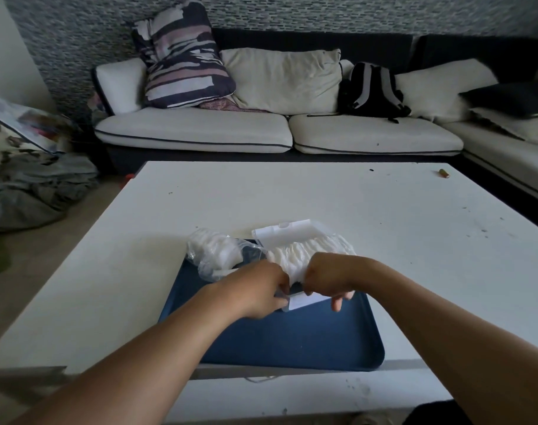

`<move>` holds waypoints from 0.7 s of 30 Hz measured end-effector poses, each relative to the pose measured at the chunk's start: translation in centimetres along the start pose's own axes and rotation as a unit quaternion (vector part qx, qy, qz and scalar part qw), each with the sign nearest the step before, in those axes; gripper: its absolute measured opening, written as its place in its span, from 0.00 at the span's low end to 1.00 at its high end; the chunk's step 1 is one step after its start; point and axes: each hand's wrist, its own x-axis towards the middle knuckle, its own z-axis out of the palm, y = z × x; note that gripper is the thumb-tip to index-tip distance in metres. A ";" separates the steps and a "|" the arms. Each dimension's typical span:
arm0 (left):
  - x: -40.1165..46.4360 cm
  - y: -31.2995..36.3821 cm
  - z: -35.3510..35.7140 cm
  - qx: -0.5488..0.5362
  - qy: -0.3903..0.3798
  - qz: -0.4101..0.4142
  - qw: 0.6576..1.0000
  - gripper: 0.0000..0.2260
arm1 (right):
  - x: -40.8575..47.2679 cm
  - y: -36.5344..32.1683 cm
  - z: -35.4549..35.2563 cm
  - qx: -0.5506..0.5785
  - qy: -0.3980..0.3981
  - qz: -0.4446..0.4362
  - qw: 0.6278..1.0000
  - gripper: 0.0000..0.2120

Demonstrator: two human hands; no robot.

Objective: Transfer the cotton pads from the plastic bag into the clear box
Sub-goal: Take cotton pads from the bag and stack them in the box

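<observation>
Just beyond both hands, a row of pads is seen in the box, whose near edge is pinched by the left hand and right hand, while the bag, left of them, is nearer the left hand.

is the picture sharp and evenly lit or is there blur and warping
Head view: dim and soft all over; both hands, left and right, smear with motion blur at the clear box; the wide lens bows the table edges and sofa; corners darken; no hard glare.
</observation>
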 end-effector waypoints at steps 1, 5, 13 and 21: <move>-0.1 0.0 0.1 -0.004 0.002 -0.006 1.000 0.08 | 0.2 0.0 0.2 -0.017 -0.012 0.028 0.999 0.07; -1.1 0.6 -1.0 -0.023 -0.001 0.014 1.000 0.10 | -0.5 -0.7 -1.0 -0.029 0.001 -0.010 1.000 0.07; -3.9 -10.3 -8.1 -0.208 0.323 -0.239 0.892 0.23 | 1.6 -6.2 1.8 0.030 0.207 -0.260 0.943 0.10; -1.4 -12.2 -2.7 -0.293 0.187 -0.290 0.892 0.34 | 6.6 -9.0 4.8 0.017 0.202 -0.145 0.968 0.11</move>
